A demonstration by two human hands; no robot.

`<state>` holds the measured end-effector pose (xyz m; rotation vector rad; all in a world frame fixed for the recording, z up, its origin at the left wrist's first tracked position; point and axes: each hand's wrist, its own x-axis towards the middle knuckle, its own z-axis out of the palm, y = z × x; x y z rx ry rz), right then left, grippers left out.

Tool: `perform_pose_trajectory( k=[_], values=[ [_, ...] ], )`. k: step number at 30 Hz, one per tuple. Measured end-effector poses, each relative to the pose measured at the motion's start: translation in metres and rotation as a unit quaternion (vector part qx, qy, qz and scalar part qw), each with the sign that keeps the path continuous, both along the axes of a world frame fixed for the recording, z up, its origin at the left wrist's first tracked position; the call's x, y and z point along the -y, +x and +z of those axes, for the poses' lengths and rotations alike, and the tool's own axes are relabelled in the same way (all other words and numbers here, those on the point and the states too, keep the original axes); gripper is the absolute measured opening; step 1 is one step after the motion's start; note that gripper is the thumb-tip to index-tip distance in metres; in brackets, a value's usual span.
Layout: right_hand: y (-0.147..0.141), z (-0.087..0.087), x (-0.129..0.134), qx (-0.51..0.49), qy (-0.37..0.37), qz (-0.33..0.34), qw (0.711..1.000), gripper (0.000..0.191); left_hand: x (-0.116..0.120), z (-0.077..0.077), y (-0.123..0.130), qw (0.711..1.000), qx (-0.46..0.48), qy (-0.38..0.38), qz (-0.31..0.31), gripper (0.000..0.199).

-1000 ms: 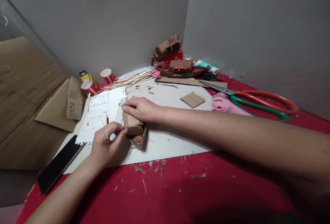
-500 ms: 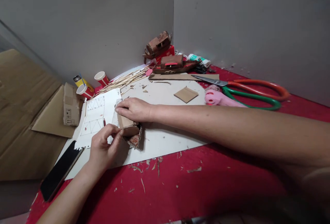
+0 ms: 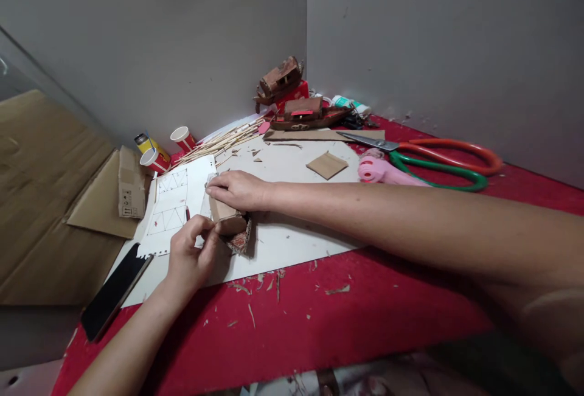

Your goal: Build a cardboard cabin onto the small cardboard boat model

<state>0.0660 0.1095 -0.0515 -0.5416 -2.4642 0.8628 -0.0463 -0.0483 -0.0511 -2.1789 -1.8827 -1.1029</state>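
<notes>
A small cardboard model with a curved top and a pointed, reddish-brown end lies on the white board. My left hand pinches the near left edge of this model between thumb and fingertips. Across its far side rests my right hand, fingers closed over the top and holding it. Part of the model is hidden under the right hand. Beside both hands lies a sheet of paper with line drawings, with a dark red pencil tip near the left hand.
Large scissors and a pink tape dispenser lie right. A cardboard square, a cardboard strip, thin sticks and two model boats sit further back. Left are paper cups, a phone and a cardboard box.
The view has shifted slightly, so the table's near edge shows more. Both hands keep their hold on the cardboard model with hardly any movement.
</notes>
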Motion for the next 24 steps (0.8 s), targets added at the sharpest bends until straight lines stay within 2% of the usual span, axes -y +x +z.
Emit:
perform_pose_trajectory(
  k=[8,15,19,24],
  values=[
    [0.000,-0.004,0.000,-0.019,0.002,0.012,1.000,0.029,0.001,-0.004,0.002,0.995,0.093,-0.027,0.039,0.018],
    [-0.001,-0.004,0.001,-0.022,0.003,0.030,0.999,0.029,-0.006,0.001,-0.004,0.983,0.160,-0.083,0.031,0.019],
    [-0.001,-0.007,0.000,-0.034,0.005,0.042,0.999,0.029,-0.014,-0.001,-0.016,0.980,0.177,-0.094,0.019,0.054],
    [-0.002,-0.011,-0.001,-0.059,-0.002,0.047,0.997,0.029,-0.024,-0.003,-0.026,0.952,0.249,-0.173,-0.044,0.099]
  ],
)
